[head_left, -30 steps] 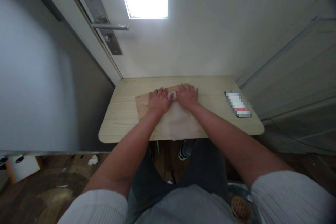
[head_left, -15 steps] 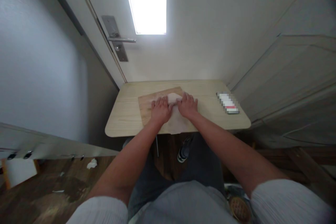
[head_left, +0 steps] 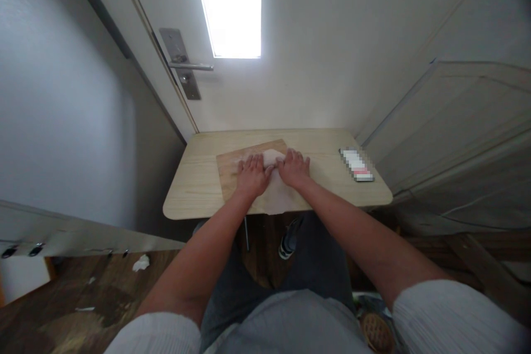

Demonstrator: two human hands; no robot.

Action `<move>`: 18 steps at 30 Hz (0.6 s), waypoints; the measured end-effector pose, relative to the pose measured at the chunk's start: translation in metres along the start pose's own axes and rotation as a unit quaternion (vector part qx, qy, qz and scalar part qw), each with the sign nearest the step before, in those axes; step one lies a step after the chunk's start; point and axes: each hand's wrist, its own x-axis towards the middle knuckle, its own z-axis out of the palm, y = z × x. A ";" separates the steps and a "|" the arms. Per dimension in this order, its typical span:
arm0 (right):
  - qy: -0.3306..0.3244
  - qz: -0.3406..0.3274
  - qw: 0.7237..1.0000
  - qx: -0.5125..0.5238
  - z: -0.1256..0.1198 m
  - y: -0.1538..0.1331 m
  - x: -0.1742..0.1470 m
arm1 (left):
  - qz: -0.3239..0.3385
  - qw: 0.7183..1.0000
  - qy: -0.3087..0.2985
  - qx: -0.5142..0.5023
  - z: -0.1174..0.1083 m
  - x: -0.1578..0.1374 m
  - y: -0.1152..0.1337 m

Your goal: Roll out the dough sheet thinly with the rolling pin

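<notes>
A thin, pale, limp sheet (head_left: 279,193), which looks like rolled-out dough, lies over a wooden board (head_left: 228,174) and reaches the table's front edge. Palm down on its left part, my left hand (head_left: 252,176) has its fingers stretched forward and slightly apart. My right hand (head_left: 294,168) lies flat in the same way on the right part, beyond the board's right side. Both thumbs point inward, almost meeting at a fold or ridge in the sheet. Whatever is under my palms is hidden. White powder dusts the board near my left fingers.
The small light-wood table (head_left: 193,188) stands against a door with a metal handle (head_left: 191,66). A phone (head_left: 357,165) with a blurred-out screen lies at the table's right. Crumpled tissue (head_left: 141,263) is on the floor to the left; a round woven-looking brown object (head_left: 376,332) sits low right.
The whole view has shifted slightly down and left. My hands keep nearly the same place on the sheet, with no clear movement against it.
</notes>
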 end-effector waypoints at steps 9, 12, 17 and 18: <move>0.017 -0.006 1.000 -0.007 0.010 -0.006 0.033 | -0.021 0.999 -0.026 0.000 0.001 0.033 -0.007; 0.023 -0.013 1.000 -0.012 0.012 -0.008 0.043 | -0.020 1.000 -0.022 -0.002 0.005 0.045 -0.012; 0.017 -0.032 0.999 -0.019 0.012 -0.011 0.060 | -0.018 1.000 -0.022 -0.003 0.010 0.063 -0.020; 0.014 -0.034 0.999 -0.020 0.012 -0.011 0.063 | -0.017 1.000 -0.019 -0.002 0.010 0.066 -0.021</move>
